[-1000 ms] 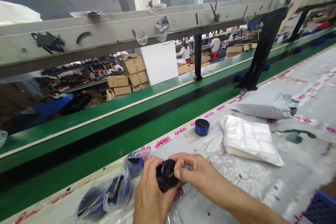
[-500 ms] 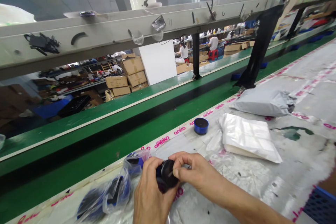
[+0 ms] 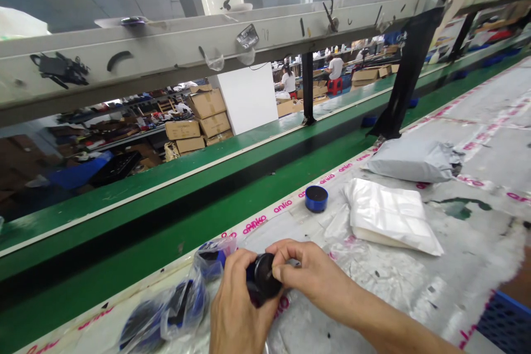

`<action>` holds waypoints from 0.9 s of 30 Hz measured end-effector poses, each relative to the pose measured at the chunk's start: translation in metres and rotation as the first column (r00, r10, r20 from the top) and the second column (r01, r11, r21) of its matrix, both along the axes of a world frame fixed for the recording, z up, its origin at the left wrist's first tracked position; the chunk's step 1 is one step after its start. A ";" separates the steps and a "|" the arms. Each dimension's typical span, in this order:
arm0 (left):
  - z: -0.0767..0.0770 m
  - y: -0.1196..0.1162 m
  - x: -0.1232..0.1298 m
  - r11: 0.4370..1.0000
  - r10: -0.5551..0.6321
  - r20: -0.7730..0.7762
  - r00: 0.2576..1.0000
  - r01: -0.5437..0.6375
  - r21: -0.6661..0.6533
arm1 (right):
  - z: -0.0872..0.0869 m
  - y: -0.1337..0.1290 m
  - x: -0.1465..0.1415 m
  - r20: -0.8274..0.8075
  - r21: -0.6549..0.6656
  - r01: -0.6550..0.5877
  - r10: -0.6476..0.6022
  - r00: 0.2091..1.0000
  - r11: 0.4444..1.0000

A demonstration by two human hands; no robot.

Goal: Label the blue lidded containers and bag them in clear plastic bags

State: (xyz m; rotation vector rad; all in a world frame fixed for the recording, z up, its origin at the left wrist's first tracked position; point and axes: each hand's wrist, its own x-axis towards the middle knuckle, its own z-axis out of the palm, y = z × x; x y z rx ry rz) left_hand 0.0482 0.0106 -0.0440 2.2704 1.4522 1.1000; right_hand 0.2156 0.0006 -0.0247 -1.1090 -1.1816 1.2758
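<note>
My left hand (image 3: 238, 301) is wrapped round a dark round object (image 3: 265, 279) with a black face, low in the middle of the view. Thumb and forefinger of my right hand (image 3: 301, 265) are pinched at the right edge of that face; whatever lies between the fingertips is too small to name. Left of my hands, several blue-and-black round items lie in clear plastic bags (image 3: 185, 304). A blue round item with a black top (image 3: 316, 199) stands unwrapped on the covered table beyond my right hand.
Right of my hands are a stack of clear bags (image 3: 392, 215) and a grey plastic parcel (image 3: 415, 160). A green conveyor (image 3: 249, 188) runs behind the table, under a metal beam (image 3: 166, 44). Two people sit far back. A blue crate (image 3: 506, 321) is at lower right.
The whole view has shifted slightly. Both hands keep nearly the same hold on the dark round object.
</note>
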 end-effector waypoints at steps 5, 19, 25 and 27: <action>-0.001 0.000 -0.001 1.000 0.000 -0.011 1.000 0.000 -0.011 | -0.002 -0.002 0.000 0.011 0.003 0.014 -0.014 1.000 1.000; -0.008 0.001 -0.003 1.000 0.004 -0.012 1.000 -0.003 0.028 | -0.003 -0.003 -0.006 0.028 0.000 0.054 -0.054 0.998 0.999; -0.004 0.001 -0.001 0.998 0.036 0.013 0.999 -0.037 0.041 | -0.007 0.003 -0.002 -0.174 -0.173 0.030 -0.060 0.983 0.985; -0.002 0.001 0.000 0.999 0.039 0.032 0.999 -0.039 0.007 | -0.006 0.003 0.000 -0.202 -0.200 0.021 -0.062 0.977 0.980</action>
